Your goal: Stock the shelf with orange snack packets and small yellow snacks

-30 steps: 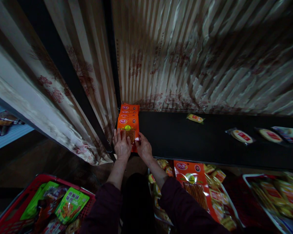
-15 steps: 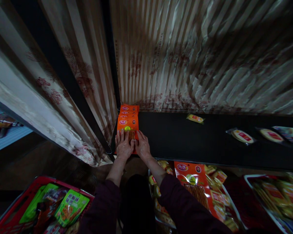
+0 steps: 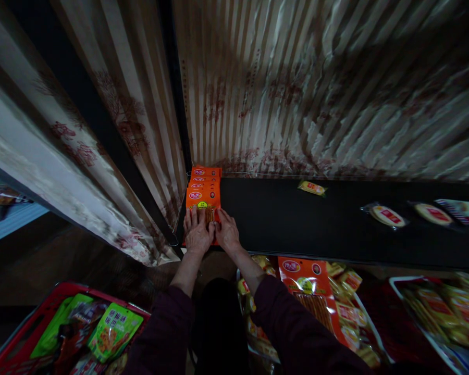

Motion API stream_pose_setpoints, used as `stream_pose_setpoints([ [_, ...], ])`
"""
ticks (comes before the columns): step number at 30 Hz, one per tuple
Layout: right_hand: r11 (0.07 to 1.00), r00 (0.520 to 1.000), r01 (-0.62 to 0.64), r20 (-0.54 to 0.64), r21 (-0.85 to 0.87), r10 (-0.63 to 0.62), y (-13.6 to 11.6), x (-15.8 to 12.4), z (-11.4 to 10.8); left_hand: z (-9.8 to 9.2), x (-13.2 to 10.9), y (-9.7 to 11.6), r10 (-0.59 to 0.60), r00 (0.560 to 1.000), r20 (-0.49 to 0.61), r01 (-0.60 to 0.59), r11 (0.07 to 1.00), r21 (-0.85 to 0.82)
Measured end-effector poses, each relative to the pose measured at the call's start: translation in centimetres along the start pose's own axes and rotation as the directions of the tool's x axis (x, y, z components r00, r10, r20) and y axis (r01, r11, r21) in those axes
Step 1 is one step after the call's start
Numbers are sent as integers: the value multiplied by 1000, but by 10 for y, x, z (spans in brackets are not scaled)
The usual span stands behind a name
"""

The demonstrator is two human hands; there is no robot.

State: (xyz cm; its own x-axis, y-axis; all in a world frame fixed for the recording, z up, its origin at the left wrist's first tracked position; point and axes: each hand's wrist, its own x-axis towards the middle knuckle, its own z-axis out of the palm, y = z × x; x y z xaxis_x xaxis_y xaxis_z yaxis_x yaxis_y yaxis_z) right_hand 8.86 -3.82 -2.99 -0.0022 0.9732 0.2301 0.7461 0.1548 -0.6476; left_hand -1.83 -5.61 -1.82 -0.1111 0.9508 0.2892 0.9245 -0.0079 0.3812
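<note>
Head view shows us bent over a dark shelf (image 3: 273, 221), both hands on the front orange packet (image 3: 203, 197), which lies at the shelf's left end with more orange packets (image 3: 206, 171) overlapping behind it, back to the striped cloth (image 3: 258, 104). Our left hand (image 3: 198, 234) is palm down, fingers extended and a little apart across the packet's face, gripping nothing. Our right hand (image 3: 227, 234) rests along its right edge, fingers nearly straight — whether they pinch that edge, we cannot tell. Farther right on the shelf we see a small yellow packet (image 3: 312, 188) and two oval packs (image 3: 388, 216). Below us, a larger orange packet (image 3: 310, 291) lies over yellow-wrapped snacks (image 3: 349, 312) — and at lower left, a red basket (image 3: 58, 292) holds a green pouch (image 3: 115, 330).
</note>
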Motion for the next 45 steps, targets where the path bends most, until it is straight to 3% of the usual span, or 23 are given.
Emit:
stream_pose_setpoints([
  [7,999,998,-40,-46,24,41,0,-8,-3,1,-2,0,4,1000,-21,-4,1000,4],
  [18,994,989,-24,-141,103,38,-2,-57,-37,-3,-4,3,35,993,-110,-37,999,-17],
  [22,992,983,-34,-175,124,56,8,-75,-44,-11,-14,19,36,989,-144,-49,995,-84],
  [27,988,975,-78,-194,135,103,23,-98,-53,-10,-55,56,129,974,-186,-176,950,-259],
  [31,984,969,-98,-210,146,127,38,-117,-67,1,-94,86,171,976,-136,-211,893,-397],
  [37,982,954,-130,-254,133,161,63,-150,-91,12,-135,116,117,993,-24,-113,854,-509],
  [41,981,937,-146,-299,125,178,81,-171,-102,13,-156,137,76,984,162,28,830,-557],
  [45,983,928,-169,-326,69,183,103,-190,-110,19,-174,155,18,933,360,185,832,-523],
])
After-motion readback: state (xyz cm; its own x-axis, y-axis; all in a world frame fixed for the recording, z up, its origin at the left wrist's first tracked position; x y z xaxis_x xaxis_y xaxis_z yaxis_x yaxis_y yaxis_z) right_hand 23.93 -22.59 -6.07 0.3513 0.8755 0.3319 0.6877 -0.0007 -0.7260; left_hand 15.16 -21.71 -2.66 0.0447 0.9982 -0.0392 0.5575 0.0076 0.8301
